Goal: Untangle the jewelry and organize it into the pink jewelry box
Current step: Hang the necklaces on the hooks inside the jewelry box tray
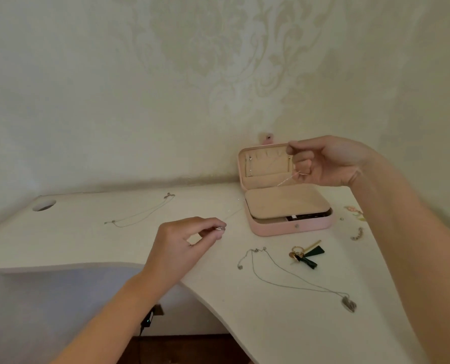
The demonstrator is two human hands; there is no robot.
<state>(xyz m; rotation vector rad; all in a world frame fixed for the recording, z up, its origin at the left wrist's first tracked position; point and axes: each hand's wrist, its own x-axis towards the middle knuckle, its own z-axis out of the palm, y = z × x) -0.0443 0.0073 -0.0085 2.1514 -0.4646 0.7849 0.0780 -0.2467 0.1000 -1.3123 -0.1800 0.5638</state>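
The pink jewelry box stands open on the white desk, its lid upright against the wall and a beige inner flap lying over the base. A thin silver chain stretches between my hands. My right hand pinches one end in front of the lid. My left hand pinches the other end with a small pendant, left of the box. A second chain lies at the back left. A third chain with a grey pendant lies in front of the box.
Gold and dark green earrings lie before the box. A small bracelet and tiny pieces sit to its right. A round cable hole is at the desk's far left. The desk's front edge curves inward below my left arm.
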